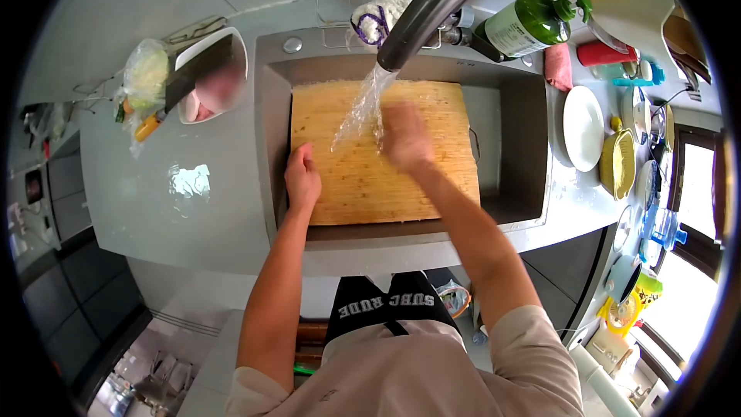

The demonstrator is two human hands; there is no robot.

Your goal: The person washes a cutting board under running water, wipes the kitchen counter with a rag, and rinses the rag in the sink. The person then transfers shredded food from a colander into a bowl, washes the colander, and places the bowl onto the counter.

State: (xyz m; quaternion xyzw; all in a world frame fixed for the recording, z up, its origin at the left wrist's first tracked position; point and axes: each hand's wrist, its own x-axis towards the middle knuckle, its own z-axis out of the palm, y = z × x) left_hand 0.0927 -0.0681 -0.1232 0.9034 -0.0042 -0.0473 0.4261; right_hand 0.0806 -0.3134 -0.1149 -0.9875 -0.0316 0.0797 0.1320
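Observation:
A wooden cutting board [386,193] lies in the sink, covering most of its basin. My left hand [302,174] grips the board's left edge, its thumb on the top face and the other fingers hidden at the side. Over the upper middle of the board, my right hand [405,135] is smeared by motion, so its fingers cannot be made out. Running water [363,112] falls from the dark faucet [432,11] onto the board beside this hand.
Left of the sink [521,154], a knife [181,85] rests across a white container [239,69] of meat, near a bagged vegetable [147,73]. Behind stands a wire rack [336,0] with a white cloth [390,11]. A green pump bottle [532,23] and white plate [583,127] are to the right.

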